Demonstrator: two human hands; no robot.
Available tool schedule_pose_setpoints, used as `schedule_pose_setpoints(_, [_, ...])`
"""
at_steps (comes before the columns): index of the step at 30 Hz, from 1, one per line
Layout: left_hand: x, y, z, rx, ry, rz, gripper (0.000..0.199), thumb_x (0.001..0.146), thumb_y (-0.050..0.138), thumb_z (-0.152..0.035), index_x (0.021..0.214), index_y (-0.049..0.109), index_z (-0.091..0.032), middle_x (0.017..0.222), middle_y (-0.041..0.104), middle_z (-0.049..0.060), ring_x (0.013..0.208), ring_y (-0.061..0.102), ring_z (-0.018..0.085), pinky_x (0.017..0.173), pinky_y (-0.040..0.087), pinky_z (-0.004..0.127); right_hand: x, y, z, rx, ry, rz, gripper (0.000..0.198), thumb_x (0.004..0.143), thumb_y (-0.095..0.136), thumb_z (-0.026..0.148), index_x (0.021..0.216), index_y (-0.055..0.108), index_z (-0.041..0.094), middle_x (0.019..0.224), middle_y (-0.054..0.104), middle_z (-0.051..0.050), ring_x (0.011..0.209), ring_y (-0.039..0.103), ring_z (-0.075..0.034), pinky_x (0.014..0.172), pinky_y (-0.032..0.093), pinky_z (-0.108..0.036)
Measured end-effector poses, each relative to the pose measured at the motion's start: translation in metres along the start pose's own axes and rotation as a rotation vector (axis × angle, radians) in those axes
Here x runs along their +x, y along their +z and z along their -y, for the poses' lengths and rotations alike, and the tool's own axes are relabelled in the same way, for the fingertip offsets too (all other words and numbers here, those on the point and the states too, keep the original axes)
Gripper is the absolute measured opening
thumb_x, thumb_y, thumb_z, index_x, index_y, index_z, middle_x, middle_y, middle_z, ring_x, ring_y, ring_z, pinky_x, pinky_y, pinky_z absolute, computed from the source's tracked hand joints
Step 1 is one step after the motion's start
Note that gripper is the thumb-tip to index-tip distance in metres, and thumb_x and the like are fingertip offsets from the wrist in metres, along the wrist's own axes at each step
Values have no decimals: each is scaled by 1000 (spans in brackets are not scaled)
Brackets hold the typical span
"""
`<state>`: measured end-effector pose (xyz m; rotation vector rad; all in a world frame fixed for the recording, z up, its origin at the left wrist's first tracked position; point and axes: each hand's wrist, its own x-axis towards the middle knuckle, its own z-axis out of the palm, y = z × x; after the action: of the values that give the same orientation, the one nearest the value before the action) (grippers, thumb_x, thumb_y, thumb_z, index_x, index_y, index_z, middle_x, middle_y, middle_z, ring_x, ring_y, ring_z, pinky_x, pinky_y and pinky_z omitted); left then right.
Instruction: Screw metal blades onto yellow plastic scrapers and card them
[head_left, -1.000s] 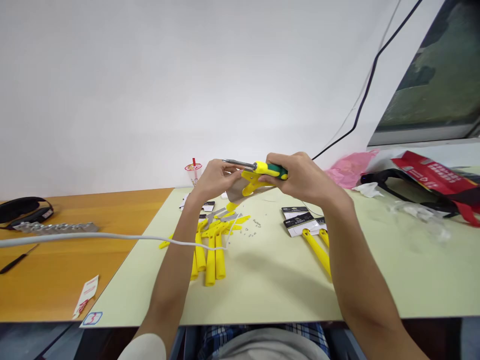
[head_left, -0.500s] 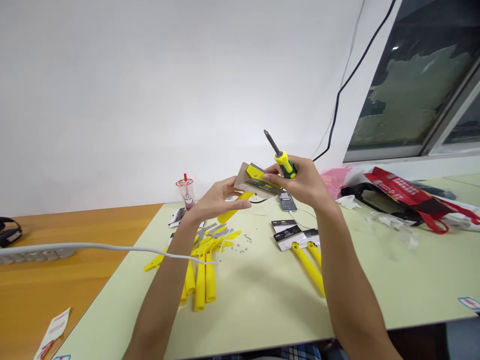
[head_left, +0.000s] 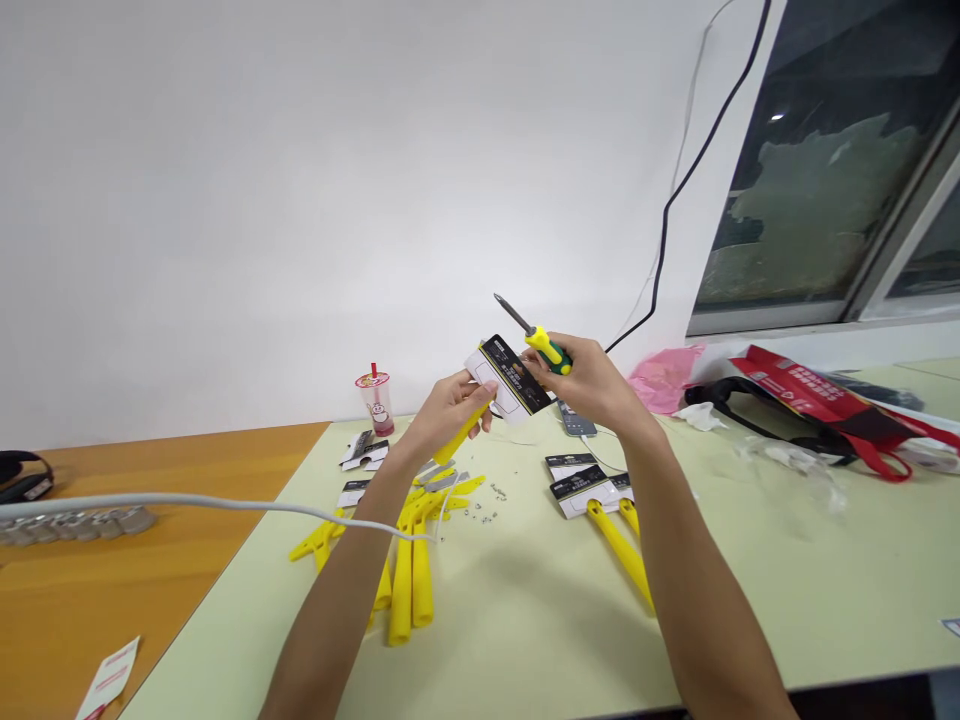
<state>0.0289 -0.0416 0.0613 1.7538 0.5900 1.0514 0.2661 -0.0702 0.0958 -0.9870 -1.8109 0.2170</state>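
Left hand (head_left: pixel 444 412): your thumb lies on the card (head_left: pixel 517 378), pinching it together with the handle (head_left: pixel 456 434).
Right hand (head_left: pixel 591 378): your fingers curl round the screwdriver (head_left: pixel 549 350), their tips at the card's right side; you cannot tell how firmly they press it.
Card: thin, flat and tilted between your hands, above the bench (head_left: pixel 517 640), white with a glossy black printed band.
Handle: smooth yellow plastic, slanting down below your left palm, its upper end behind the card.
Screwdriver: rounded yellow-and-green grip, slim metal shaft pointing up and left from your right hand.
Pile (head_left: pixel 403 590): hollow yellow tubes with forked heads, below your left hand, partly covered by your forearm.
Screws (head_left: pixel 484 515): tiny shiny metal bits, below and between your hands, too small to make out singly.
Carded tools (head_left: pixel 621 550): below your right hand, lower ends hidden by your forearm.
Phone (head_left: pixel 576 420): dark slab under your right hand, partly hidden.
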Motion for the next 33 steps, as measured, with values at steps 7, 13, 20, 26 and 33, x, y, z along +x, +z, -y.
schedule_pose_setpoints(7, [5, -4, 8, -169, -128, -28, 63, 89, 80, -78, 85, 60, -18, 58, 58, -1, 42, 47, 8, 44, 41, 22, -3, -2, 2, 136, -2, 51, 33, 100, 76, 56, 100, 68, 24, 112, 79, -7, 99, 69, -26, 86, 53, -41])
schedule_pose_setpoints(13, [10, -12, 18, -383, -278, 197, 58, 100, 70, -65, 69, 52, -20, 48, 39, -5, 37, 33, 7, 37, 32, 18, -5, -4, 6, 43, -82, 134, 35, 102, 75, 55, 124, 67, 29, 121, 80, -7, 109, 70, -29, 90, 54, -42])
schedule_pose_setpoints(20, [12, -24, 43, -564, -489, 437, 53, 109, 53, -48, 65, 39, -23, 39, 24, -7, 25, 12, 8, 26, 20, 17, -5, 1, 10, 88, -140, 264, 39, 104, 71, 51, 139, 73, 33, 151, 73, -7, 126, 70, -32, 103, 55, -45])
schedule_pose_setpoints(26, [11, -21, 52, -542, -535, 549, 60, 108, 53, -57, 60, 41, -23, 35, 28, -4, 21, 18, 9, 25, 22, 18, -5, 5, 7, 25, -98, 255, 25, 103, 72, 49, 114, 73, 27, 104, 77, -4, 88, 63, -23, 76, 47, -35])
schedule_pose_setpoints(33, [10, -13, 42, -436, -471, 590, 46, 101, 64, -56, 73, 61, -19, 38, 39, -3, 24, 30, 12, 29, 28, 20, -5, 5, 7, 11, -75, 220, 37, 97, 77, 60, 95, 71, 24, 81, 65, 0, 74, 49, -19, 67, 39, -33])
